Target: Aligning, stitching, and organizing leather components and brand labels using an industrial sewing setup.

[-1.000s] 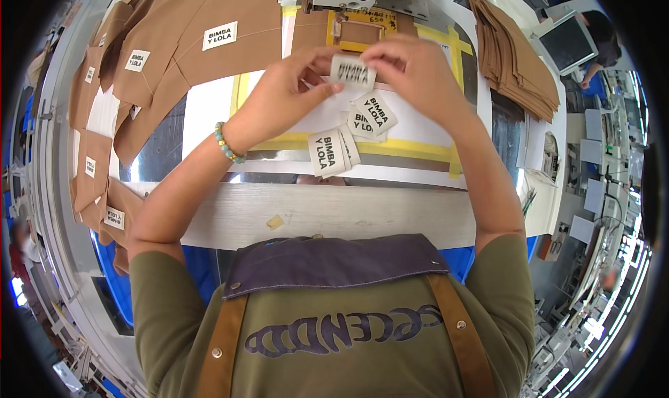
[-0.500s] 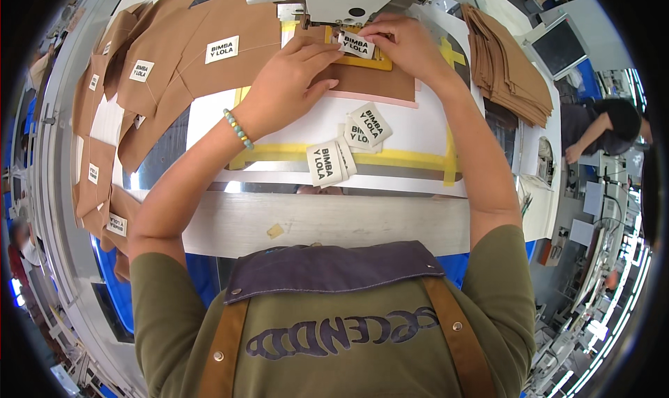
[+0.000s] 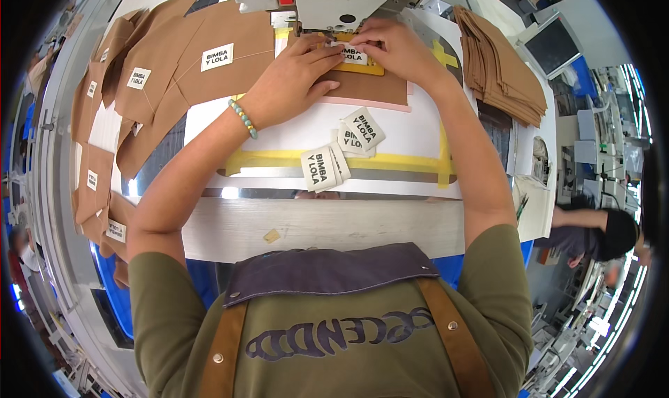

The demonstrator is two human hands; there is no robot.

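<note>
A white fabric label (image 3: 353, 58) with dark print lies within a yellow frame (image 3: 362, 69) on a brown fabric panel (image 3: 373, 88), just below the head of a sewing machine (image 3: 334, 4). My left hand (image 3: 296, 77) lies flat with fingers stretched out, their tips at the label's left edge. My right hand (image 3: 398, 48) has thumb and forefinger pinched together on the label's upper right part, and the fingertips cover some of it. Several loose labels (image 3: 319, 169) lie in small overlapping piles on the white sheet nearer me.
Brown pieces with labels (image 3: 223, 36) spread over the left side. A stack of brown pieces (image 3: 498, 67) stands at the right, beside a dark screen (image 3: 552, 46). Yellow tape (image 3: 390, 162) edges the white sheet. A co-worker (image 3: 599, 234) is at the far right.
My right fingers have moved left over the label, and my left fingertips now reach its edge. The co-worker at the right has shifted lower in the view.
</note>
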